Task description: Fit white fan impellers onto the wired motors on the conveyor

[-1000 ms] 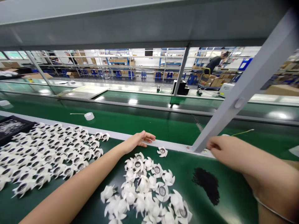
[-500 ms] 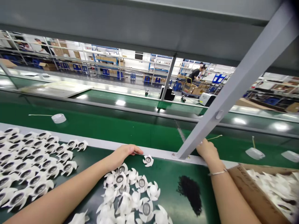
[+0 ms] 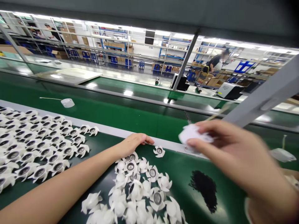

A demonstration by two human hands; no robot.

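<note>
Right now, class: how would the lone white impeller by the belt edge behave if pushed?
The impeller looks light, its thin curved blades perhaps easily bent. Resting on those blades, it would probably skid or tip, not roll.

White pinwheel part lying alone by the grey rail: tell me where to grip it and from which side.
Pinch one outer blade of the white pinwheel part from above, coming in from the left hand's side. It lies hub-up, apart from the pile, and its blades jut out, so a blade seems the easiest hold.
</note>
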